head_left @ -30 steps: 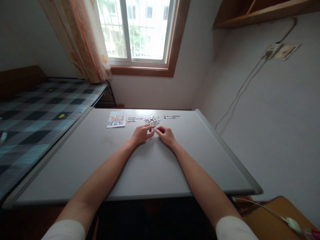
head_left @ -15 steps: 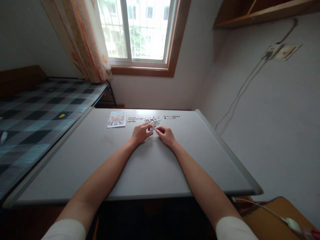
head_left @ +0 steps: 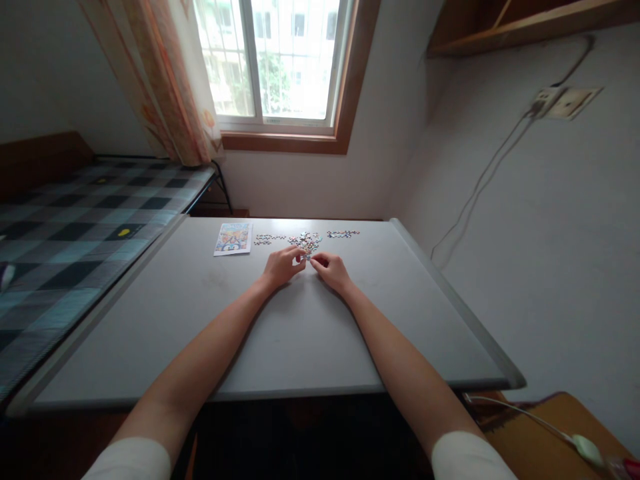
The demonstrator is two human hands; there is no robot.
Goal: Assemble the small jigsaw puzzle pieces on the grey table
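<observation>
My left hand (head_left: 281,266) is closed in a pinch at the near side of a pile of small jigsaw puzzle pieces (head_left: 306,240). Facing it, my right hand (head_left: 332,271) pinches with thumb and forefinger. A small pale blue jigsaw puzzle piece (head_left: 307,257) shows between the two sets of fingertips; the fingers partly cover it. Left of the pile lie rows of pieces (head_left: 263,238), and another group of pieces (head_left: 343,234) lies to its right. A printed picture sheet (head_left: 233,239) rests flat farther left.
Both forearms cross the grey-white table (head_left: 300,333). A bed with a checked cover (head_left: 125,200) stands along the left side. Beyond the table are a curtain (head_left: 170,87) and a window (head_left: 295,60). A cable (head_left: 487,173) hangs down the right wall from a socket.
Hardly anything differs. Both hands stay together at the pile in nearly the same pose, and the pieces and the sheet lie where they were.
</observation>
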